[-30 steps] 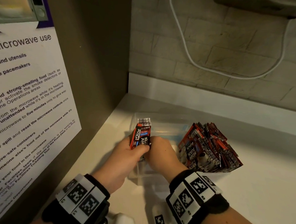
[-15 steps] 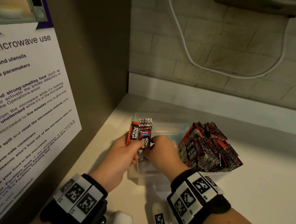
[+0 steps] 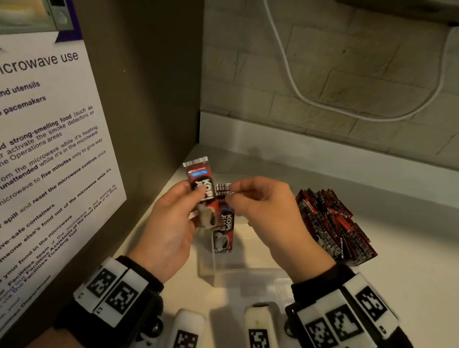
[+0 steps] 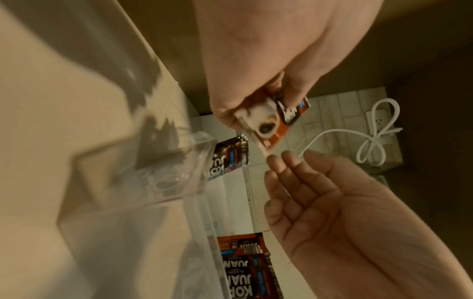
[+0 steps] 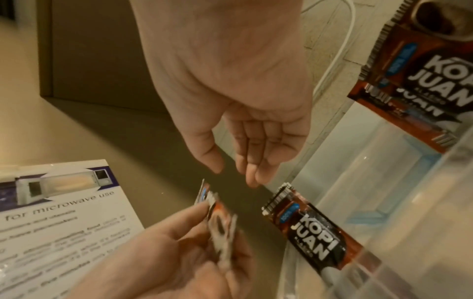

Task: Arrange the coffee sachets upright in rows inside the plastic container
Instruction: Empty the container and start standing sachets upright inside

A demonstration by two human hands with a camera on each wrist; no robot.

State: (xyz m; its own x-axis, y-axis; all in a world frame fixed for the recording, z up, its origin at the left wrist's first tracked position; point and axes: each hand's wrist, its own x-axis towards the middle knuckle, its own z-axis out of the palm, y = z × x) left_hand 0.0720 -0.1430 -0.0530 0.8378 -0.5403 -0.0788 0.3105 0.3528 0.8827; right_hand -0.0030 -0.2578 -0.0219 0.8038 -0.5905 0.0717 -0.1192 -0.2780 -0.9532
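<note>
My left hand pinches one red Kopi Juan sachet by its lower half and holds it upright above the clear plastic container. A second sachet stands on end against the container's left wall, also seen in the right wrist view. Just above its barcode top hovers my right hand, and the wrist views show its fingers relaxed and holding nothing. The held sachet shows its cup picture in the left wrist view. A dense pile of sachets leans at the container's right.
A brown cabinet side with a microwave-use notice closes off the left. The brick wall with a hanging white cable stands behind. The white counter stretches to the right of the pile.
Both hands rose from the container. The right hand let go of one sachet, which now stands inside. The left hand lifted the other sachet and turned its front toward me.
</note>
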